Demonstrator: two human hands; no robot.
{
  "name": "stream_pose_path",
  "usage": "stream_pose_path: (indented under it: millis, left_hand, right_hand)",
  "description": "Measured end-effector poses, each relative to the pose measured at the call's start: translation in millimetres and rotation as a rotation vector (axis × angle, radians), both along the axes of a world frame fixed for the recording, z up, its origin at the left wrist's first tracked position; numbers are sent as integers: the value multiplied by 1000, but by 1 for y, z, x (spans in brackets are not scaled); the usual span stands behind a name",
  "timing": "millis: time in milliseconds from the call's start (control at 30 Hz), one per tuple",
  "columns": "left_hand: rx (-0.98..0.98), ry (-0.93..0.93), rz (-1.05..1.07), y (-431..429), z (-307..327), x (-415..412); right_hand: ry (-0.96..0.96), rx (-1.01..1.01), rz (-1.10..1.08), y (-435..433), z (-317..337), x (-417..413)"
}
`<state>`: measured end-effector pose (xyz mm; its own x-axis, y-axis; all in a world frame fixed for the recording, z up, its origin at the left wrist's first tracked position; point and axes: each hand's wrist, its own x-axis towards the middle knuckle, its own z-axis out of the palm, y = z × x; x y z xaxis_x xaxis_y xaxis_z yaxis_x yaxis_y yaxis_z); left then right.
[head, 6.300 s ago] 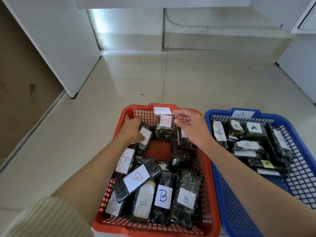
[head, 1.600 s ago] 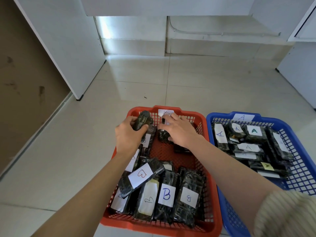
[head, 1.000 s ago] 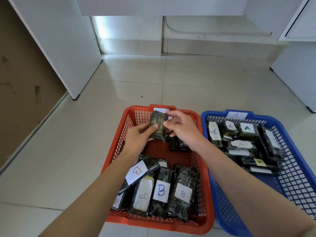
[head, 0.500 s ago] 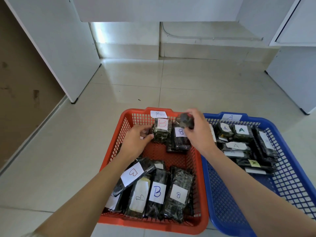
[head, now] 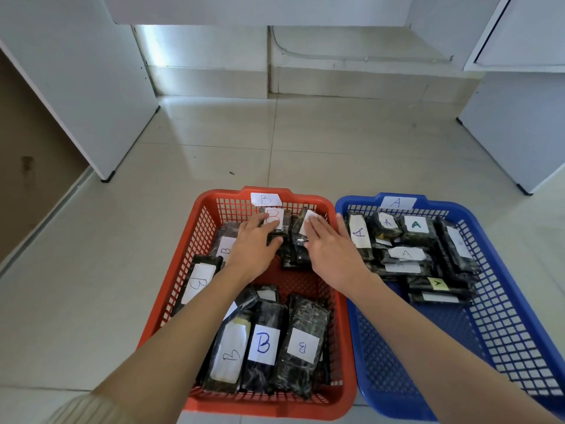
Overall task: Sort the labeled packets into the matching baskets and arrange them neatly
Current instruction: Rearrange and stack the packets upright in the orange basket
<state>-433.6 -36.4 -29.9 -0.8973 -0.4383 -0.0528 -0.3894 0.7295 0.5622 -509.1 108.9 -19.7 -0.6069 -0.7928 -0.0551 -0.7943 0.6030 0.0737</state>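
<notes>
A red basket [head: 180, 289] tagged B holds several dark packets with white B labels; a row of them [head: 264, 350] lies at its near end. A blue basket [head: 501, 252] tagged A, to its right, holds several A packets [head: 406, 254]. My left hand [head: 255, 247] lies flat with straight fingers on the packet with a red B [head: 279, 215] at the red basket's far end. My right hand [head: 328, 249] lies flat beside it, fingers on a tilted packet [head: 301, 240] with a white label. Neither hand grips anything.
Both baskets stand side by side on a pale tiled floor [head: 214, 148]. A white cabinet panel [head: 88, 87] stands at the left and white cabinets [head: 519, 117] at the right, with a low step [head: 336, 78] along the back wall.
My right hand has set down the packet it held above the basket's right rim and now lies flat on the far packets. My left hand has slid forward onto the red-B packet.
</notes>
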Motion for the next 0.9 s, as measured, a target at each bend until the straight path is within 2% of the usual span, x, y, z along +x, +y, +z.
stream_pose_path:
  millis: [133,300,800,900]
  left_hand:
    - [6,-4,3,0,0,0]
    - [-8,4,-8,0,0,0]
    - [14,-18,-50,-2,-2,0]
    - [18,63,-29,-7,3,8]
  right_hand:
    - [31,16,-51,-5,8,0]
    - [-36,-85,10,-9,3,10]
    - [-19,-2,-37,-16,-4,8]
    - [12,-106,2,-12,-7,11]
